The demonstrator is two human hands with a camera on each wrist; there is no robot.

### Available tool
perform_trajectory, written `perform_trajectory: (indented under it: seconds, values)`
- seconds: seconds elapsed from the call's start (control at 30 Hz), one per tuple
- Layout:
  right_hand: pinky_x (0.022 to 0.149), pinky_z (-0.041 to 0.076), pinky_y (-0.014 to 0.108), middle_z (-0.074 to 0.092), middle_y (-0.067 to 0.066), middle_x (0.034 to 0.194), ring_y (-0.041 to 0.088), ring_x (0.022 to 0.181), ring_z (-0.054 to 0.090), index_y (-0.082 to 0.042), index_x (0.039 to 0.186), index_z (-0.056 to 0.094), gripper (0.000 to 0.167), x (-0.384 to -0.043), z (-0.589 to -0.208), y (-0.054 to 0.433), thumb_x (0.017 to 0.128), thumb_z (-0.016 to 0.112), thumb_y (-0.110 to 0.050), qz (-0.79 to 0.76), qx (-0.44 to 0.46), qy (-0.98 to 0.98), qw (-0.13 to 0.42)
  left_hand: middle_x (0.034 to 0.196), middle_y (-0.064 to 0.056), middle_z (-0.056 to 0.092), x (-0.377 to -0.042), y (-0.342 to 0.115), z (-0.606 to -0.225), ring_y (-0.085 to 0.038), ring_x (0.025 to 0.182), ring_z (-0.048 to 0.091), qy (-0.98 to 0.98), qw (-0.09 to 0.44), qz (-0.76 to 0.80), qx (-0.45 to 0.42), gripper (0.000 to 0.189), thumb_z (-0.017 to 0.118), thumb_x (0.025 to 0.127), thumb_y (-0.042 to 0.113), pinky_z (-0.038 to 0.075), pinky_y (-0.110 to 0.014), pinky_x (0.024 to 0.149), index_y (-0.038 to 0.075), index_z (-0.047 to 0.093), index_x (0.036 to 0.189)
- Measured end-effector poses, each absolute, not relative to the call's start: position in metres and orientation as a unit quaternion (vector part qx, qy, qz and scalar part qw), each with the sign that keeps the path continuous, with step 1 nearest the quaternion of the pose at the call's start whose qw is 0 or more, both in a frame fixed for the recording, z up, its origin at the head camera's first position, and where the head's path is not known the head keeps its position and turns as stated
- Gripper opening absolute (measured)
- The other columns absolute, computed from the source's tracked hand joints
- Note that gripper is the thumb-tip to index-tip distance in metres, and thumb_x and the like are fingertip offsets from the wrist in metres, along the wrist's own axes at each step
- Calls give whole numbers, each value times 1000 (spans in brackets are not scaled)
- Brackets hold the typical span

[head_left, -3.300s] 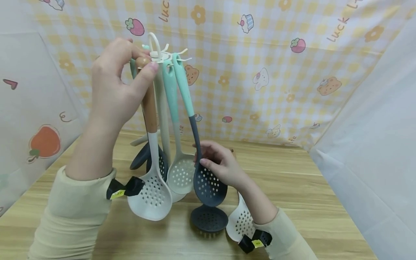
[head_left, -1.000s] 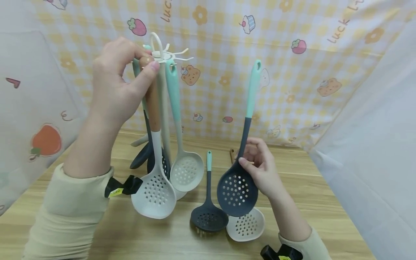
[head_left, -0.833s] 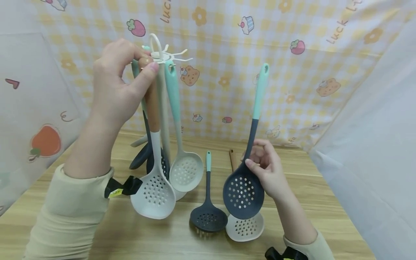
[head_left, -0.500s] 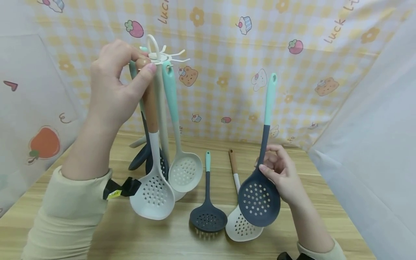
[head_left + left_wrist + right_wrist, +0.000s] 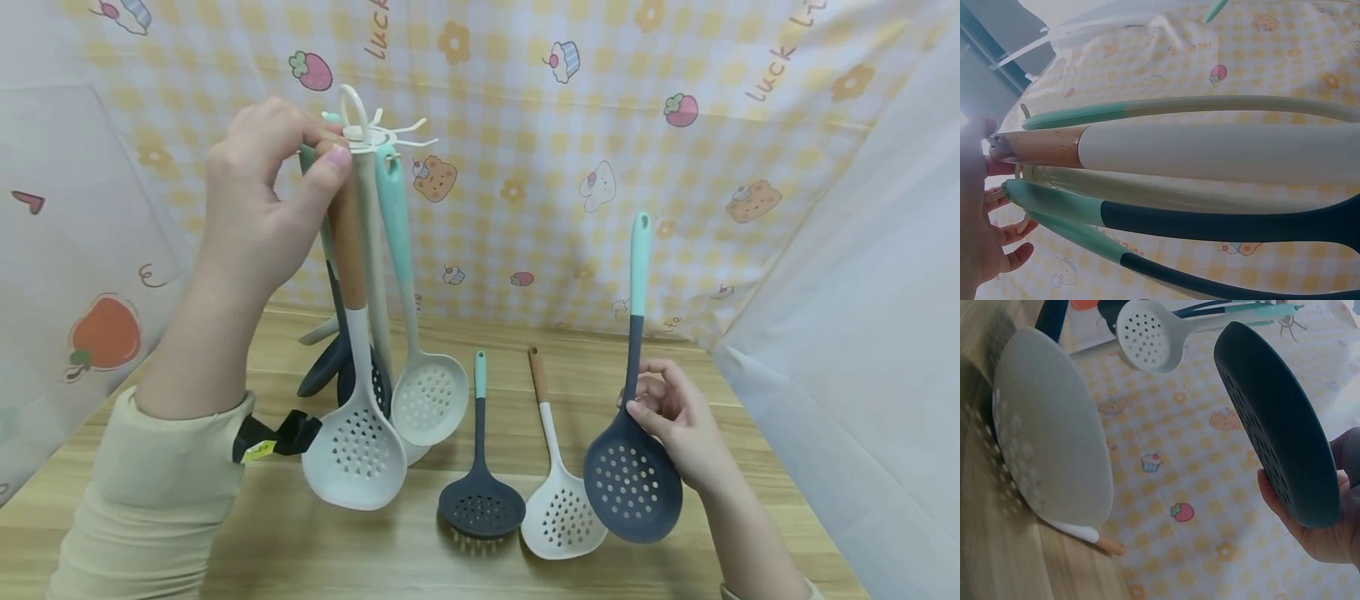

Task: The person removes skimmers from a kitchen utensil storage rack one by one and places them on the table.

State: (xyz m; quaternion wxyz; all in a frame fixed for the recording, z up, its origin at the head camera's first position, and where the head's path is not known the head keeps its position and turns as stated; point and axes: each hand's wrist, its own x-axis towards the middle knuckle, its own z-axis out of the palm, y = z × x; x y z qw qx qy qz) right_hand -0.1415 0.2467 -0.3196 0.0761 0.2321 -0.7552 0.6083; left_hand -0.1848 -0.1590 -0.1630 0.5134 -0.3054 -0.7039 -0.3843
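Observation:
At the upper left my left hand [image 5: 258, 204] pinches the top of a wooden-handled white skimmer [image 5: 356, 454], which hangs on the cream utensil rack [image 5: 378, 275]. My right hand [image 5: 682, 425] grips a dark skimmer [image 5: 632, 487] at the base of its neck, its mint handle pointing up. In the right wrist view that skimmer's bowl [image 5: 1341, 212] is not shown, while the dark bowl [image 5: 1282, 431] hangs above the table. A cream skimmer [image 5: 427, 396] with a mint handle hangs on the rack's right side. Darker utensils [image 5: 326, 367] hang behind, partly hidden.
On the wooden table [image 5: 390, 550] lie a smaller dark skimmer [image 5: 482, 504] and a white skimmer [image 5: 562, 517] with a wooden handle, side by side. A checked cloth [image 5: 510, 225] forms the back wall. Bare rack hooks [image 5: 412, 137] point right.
My right hand has taken the dark skimmer off the rack and carried it right and lower, past the white skimmer on the table. My left hand stays at the rack's top.

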Motion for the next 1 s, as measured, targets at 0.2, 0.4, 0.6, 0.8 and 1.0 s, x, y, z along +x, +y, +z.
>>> perform_trajectory:
  seconds: [0.2,0.4,0.6,0.8,1.0]
  values:
    - [58,53,28,66,1,84,12,72,65,0,118,46,33,-141,-328,257,89,50,14,596,209,-773,67,88,-11,66,-185,-160,-163,-20,94,55,-704,516,-380,-308,31,49,84,24,33,-27,90,-3,63,78]
    - [59,53,27,66,4,84,13,73,65,1,118,46,31,-142,-336,265,90,51,13,606,195,-769,54,88,-4,66,-184,-160,-163,-18,95,55,-706,512,-378,-312,31,49,85,24,34,-27,89,-3,63,79]
    - [60,53,27,66,1,85,13,77,65,-5,118,47,33,-144,-345,273,90,51,11,608,175,-774,36,90,5,64,-183,-161,-163,-16,97,53,-707,510,-376,-315,32,48,85,25,33,-28,88,-4,63,79]
    - [60,53,27,65,3,84,14,77,64,-5,119,47,34,-144,-352,284,90,52,12,612,155,-775,29,90,3,64,-184,-161,-163,-16,97,54,-707,509,-378,-314,33,49,85,25,33,-29,89,-4,63,79]
    - [57,53,28,64,1,84,14,71,64,3,122,41,33,-145,-359,293,91,52,9,592,129,-795,12,89,-6,66,-185,-159,-164,-14,96,52,-705,507,-390,-306,32,49,83,25,32,-28,88,-4,63,78]
